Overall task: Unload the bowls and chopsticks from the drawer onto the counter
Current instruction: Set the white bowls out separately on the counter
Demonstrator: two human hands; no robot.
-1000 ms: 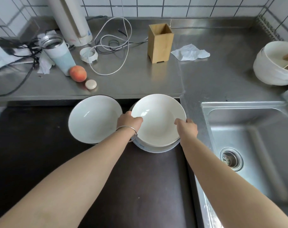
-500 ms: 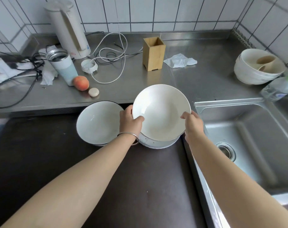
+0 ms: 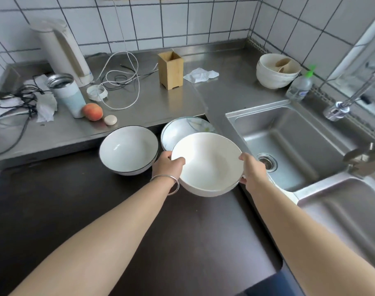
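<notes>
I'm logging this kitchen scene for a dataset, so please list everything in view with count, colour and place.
Plain bowl: 1, white, held above the drawer.
Black-rimmed bowl: 1, white, in drawer, left.
Patterned bowl: 1, white, in drawer, behind the held one.
Stacked bowls: several, cream, counter back right.
Wooden holder: 1, tan, counter centre.
Peach: 1, orange, counter left.
Kettle: 1, white, back left.
Tumbler: 1, pale blue, beside the peach.
Soap bottle: 1, clear, by the sink.
Left hand, right hand: grip the plain bowl's rim.

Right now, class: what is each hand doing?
Left hand: grips the plain white bowl at its left rim.
Right hand: grips the same bowl's right rim.
</notes>
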